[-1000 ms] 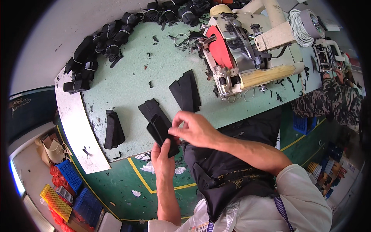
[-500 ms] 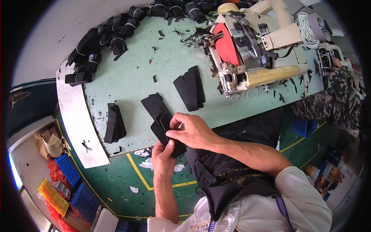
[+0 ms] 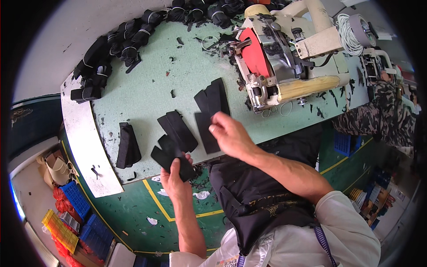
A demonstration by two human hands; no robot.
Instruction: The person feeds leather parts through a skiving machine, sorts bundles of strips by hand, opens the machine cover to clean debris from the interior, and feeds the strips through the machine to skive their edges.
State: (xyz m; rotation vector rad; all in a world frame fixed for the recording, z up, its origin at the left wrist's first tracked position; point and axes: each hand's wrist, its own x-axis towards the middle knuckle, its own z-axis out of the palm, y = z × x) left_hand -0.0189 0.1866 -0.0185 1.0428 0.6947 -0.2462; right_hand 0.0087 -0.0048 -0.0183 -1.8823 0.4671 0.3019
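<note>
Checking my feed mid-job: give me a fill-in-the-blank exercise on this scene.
1. The pieces in the left hand are coloured ____.
2. The hand nearer the machine is the person's ____ hand.
3. The tabletop is pale ____.
4. The coiled cord is coloured ____.

Missing words: black; right; green; white.

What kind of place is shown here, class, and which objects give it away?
Probably a sewing or textile workshop: an industrial sewing machine stands on the green worktable, tied bundles of black fabric line its far edge, and dark scraps lie scattered about.
</note>
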